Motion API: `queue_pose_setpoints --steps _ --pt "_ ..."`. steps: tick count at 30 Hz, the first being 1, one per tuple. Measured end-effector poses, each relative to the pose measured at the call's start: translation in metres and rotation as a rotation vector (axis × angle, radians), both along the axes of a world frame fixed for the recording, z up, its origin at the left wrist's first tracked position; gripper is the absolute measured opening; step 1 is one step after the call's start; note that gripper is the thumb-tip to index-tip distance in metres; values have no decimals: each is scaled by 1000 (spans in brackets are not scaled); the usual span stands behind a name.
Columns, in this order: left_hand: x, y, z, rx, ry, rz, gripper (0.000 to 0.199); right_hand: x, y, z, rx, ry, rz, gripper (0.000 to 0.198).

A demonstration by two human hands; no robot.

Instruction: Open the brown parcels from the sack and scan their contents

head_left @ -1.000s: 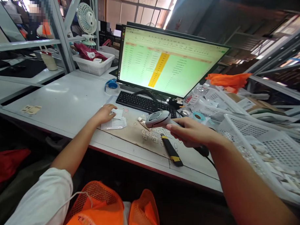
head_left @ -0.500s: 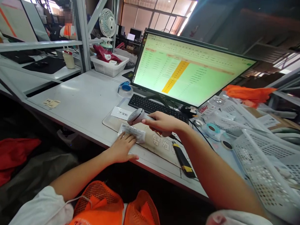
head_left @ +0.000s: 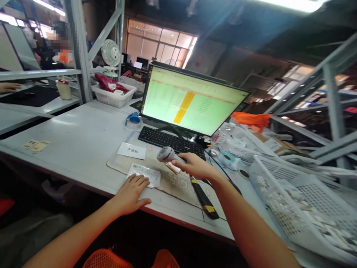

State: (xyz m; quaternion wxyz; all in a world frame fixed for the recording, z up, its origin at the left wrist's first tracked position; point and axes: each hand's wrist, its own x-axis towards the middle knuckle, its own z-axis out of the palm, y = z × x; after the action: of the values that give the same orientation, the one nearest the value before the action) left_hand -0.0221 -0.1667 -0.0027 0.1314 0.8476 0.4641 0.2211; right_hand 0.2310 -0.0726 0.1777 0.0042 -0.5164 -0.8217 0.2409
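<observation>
My right hand point(head_left: 193, 165) is wrapped round the handle of a grey barcode scanner point(head_left: 165, 153), held above the beige desk mat point(head_left: 167, 183). Flat on the near edge of that mat lies a small clear plastic packet point(head_left: 149, 175) with a printed label. My left hand point(head_left: 134, 195) rests on the packet's near left part, fingers stretched out and thumb apart. Beyond the packet is a white card point(head_left: 131, 150) with black characters. A black and yellow box cutter point(head_left: 204, 199) lies to the right, below my right forearm.
A lit monitor point(head_left: 188, 101) stands behind a black keyboard point(head_left: 169, 141). Tape rolls point(head_left: 134, 120) sit left of the keyboard. White perforated baskets point(head_left: 299, 204) crowd the right side. A basket with a red bag point(head_left: 114, 96) and a fan point(head_left: 110, 53) are at back left. Another person point(head_left: 64, 48) is beyond the frame.
The view has tilted up and shifted right. The scanner has drawn back to the right from over the packet, so more of the packet shows. My left hand stays on the packet.
</observation>
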Motion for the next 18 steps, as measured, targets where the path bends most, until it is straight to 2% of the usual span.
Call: queue_pose_setpoints --steps 3,6,9,11,14,16,18 --pt "-6 17 7 -10 52 42 51 77 -8 -28 254 -34 -194 54" --pt "-9 39 12 -3 98 67 61 146 -17 -78 380 -161 -451 57" --pt "-5 55 10 -8 133 58 59 185 -28 -129 422 -245 -561 63" --pt "-2 58 7 24 161 52 51 197 -36 -152 466 -245 -580 63" --pt "-3 59 1 91 210 43 34 215 -40 -163 554 -160 -554 60" --pt "-11 62 1 132 228 52 33 236 -34 -160 664 -90 -527 59" --pt "-24 72 6 202 211 116 38 262 -25 -158 783 -58 -514 59"
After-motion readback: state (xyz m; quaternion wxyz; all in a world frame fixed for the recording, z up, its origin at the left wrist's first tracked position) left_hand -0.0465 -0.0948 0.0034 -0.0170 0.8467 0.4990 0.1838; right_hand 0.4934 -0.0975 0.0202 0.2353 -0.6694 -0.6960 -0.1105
